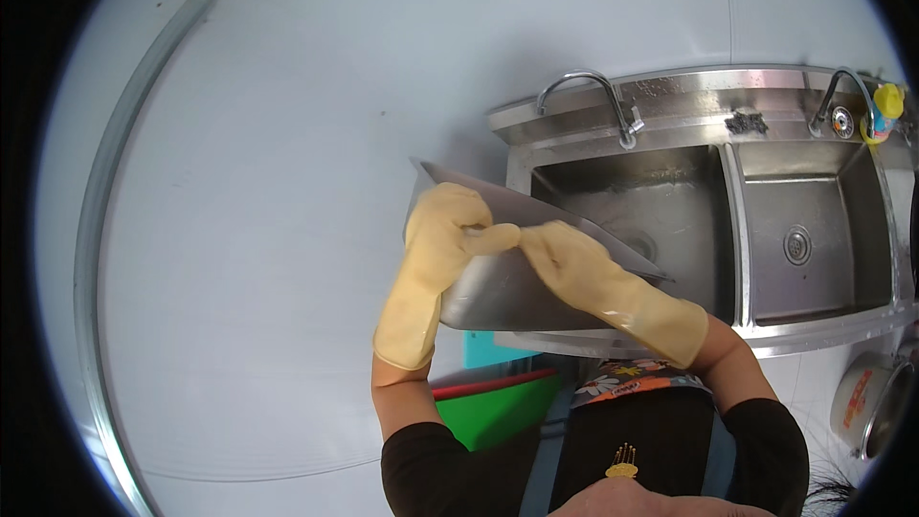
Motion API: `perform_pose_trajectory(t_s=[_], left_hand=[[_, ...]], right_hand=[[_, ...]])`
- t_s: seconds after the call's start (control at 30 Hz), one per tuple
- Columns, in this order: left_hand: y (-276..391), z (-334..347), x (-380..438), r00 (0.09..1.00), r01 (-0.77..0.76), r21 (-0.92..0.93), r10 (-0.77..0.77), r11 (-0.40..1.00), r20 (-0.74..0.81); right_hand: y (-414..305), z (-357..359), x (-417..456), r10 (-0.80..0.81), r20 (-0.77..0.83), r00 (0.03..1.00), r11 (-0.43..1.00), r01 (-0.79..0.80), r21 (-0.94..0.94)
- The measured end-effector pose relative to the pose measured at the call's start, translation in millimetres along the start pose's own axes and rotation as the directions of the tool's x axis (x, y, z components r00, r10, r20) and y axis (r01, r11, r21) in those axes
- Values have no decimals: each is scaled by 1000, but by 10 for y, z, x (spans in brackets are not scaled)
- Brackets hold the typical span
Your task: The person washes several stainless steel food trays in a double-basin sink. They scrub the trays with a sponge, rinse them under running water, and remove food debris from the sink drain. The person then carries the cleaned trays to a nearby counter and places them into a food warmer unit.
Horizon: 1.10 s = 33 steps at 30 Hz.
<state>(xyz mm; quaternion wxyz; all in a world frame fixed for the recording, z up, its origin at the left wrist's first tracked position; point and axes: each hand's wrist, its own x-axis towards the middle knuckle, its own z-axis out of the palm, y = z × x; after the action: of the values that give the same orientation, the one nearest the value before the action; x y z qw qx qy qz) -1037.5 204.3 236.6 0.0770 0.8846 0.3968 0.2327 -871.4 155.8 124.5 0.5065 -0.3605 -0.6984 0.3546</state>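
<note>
Both of my hands wear long pale-yellow rubber gloves. My left hand (449, 230) is over a stainless-steel basin (520, 298), its fingers curled and its thumb stretched to the right. The fingertips of my right hand (571, 258) meet the tip of that thumb; the contact is slightly blurred, and I cannot tell whether they pinch it. The basin sits tilted below my hands, overlapping the left bowl (689, 208) of a steel double sink. My hands cover part of its rim, so whether the left fingers hold it is unclear.
Two gooseneck faucets (621, 104) rise behind the sink, with a dark scouring pad (747, 123) and a yellow-topped bottle (888, 104) on the ledge. Green (495, 409) and turquoise boards (495, 350) stand at lower left. A metal pot (865, 402) is at right.
</note>
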Motion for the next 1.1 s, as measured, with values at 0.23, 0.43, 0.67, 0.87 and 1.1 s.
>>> perform_pose_trajectory(t_s=[0.23,0.43,0.67,0.87,1.1], left_hand=[[-145,326,124,956,290,-26,-288,957,57],[-174,640,615,770,577,191,-607,794,196],[-499,615,998,639,666,367,-751,649,169],[-623,725,896,488,719,498,-862,485,135],[-1050,1024,896,346,889,288,-934,357,90]], right_hand=[[444,-284,-3,430,188,883,901,-434,-21],[1346,-536,-336,457,-85,885,888,-459,-4],[2903,-830,-1268,839,-357,410,431,-902,-21],[3900,-381,-2352,824,-545,156,113,-987,-111],[3946,362,-1659,951,259,166,-282,132,950]])
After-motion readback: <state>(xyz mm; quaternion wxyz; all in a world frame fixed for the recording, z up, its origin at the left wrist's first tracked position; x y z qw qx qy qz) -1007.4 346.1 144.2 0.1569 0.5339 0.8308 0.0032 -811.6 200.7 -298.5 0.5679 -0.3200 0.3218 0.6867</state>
